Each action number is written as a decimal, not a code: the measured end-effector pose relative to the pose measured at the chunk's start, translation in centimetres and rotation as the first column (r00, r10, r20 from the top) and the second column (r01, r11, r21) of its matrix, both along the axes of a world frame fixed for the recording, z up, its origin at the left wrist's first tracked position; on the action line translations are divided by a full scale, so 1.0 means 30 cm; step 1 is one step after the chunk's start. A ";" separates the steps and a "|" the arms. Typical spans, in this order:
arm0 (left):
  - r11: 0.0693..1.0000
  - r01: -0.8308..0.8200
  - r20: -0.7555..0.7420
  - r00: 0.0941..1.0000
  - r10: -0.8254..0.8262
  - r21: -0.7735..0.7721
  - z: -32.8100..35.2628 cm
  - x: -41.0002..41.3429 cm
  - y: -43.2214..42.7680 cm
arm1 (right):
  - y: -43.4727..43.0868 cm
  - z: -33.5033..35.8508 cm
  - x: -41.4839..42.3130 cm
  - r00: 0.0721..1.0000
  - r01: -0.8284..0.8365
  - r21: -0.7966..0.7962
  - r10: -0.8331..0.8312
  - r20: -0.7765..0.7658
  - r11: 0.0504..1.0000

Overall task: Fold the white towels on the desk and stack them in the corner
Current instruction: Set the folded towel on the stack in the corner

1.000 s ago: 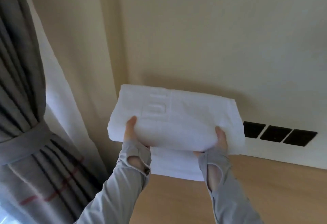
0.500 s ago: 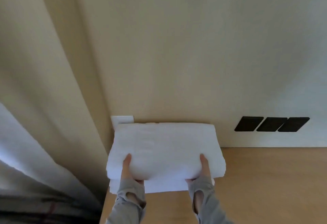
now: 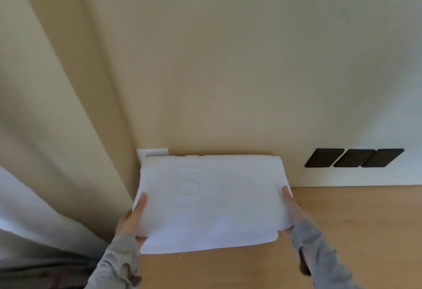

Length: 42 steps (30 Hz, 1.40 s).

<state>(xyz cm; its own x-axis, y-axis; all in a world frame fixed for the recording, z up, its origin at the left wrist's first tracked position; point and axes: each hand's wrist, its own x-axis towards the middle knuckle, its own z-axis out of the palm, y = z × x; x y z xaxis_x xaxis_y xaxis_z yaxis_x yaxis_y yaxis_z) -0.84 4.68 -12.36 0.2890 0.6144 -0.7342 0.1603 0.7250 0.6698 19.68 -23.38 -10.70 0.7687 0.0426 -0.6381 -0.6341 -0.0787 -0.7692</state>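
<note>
A folded white towel (image 3: pixel 212 195) lies on top of another folded white towel (image 3: pixel 205 244) in the far left corner of the wooden desk (image 3: pixel 342 231), against the wall. My left hand (image 3: pixel 133 215) presses flat against the stack's left side. On the right side, my right hand (image 3: pixel 291 206) does the same, thumb on the top edge. Both arms wear grey sleeves with thumb holes. My fingers under or behind the towels are hidden.
A cream wall rises right behind the stack, with a white socket plate (image 3: pixel 153 153) just above the towels. Three black wall plates (image 3: pixel 354 157) sit to the right. A pale curtain (image 3: pixel 57 151) hangs at the desk's left edge.
The top towel has come down onto the lower towel and slid back toward the wall. My hands have shifted from the front edge to the two sides of the stack.
</note>
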 end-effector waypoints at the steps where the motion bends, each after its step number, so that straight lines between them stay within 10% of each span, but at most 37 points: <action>1: 0.993 0.111 0.015 0.994 -0.110 -0.027 0.018 0.004 0.028 | -0.007 0.018 0.028 0.997 -0.077 -0.030 0.076 -0.019 0.997; 7: 0.881 0.473 -0.084 0.878 -0.471 0.008 0.090 0.086 0.120 | 0.059 0.045 0.161 0.906 -0.421 -0.244 0.419 -0.064 0.873; 16: 0.895 0.289 -0.250 0.945 -0.210 0.340 0.088 0.096 0.190 | 0.090 0.066 0.178 0.853 -0.329 -0.272 0.408 0.326 0.905; 28: 0.879 0.386 -0.372 0.888 -0.271 0.281 0.053 0.102 0.132 | 0.117 0.004 0.147 0.853 -0.351 -0.515 0.494 0.169 0.782; 31: 0.604 0.568 -0.650 0.752 -0.106 0.559 0.086 0.062 0.054 | 0.118 0.046 0.098 0.676 -0.042 -0.740 0.564 0.473 0.671; 35: -0.021 0.515 -0.512 0.856 0.073 0.857 0.155 0.131 -0.172 | 0.255 0.088 -0.055 0.029 0.182 -0.685 0.693 0.721 0.705; 39: -0.271 0.815 -0.857 0.505 -0.100 0.512 0.122 0.290 -0.260 | 0.410 0.037 -0.135 0.006 -0.101 -0.922 0.926 0.376 0.375; 42: -0.329 0.835 -0.894 0.443 -0.072 0.441 0.051 0.254 -0.140 | 0.349 -0.018 -0.062 0.024 -0.048 -0.958 0.959 0.281 0.282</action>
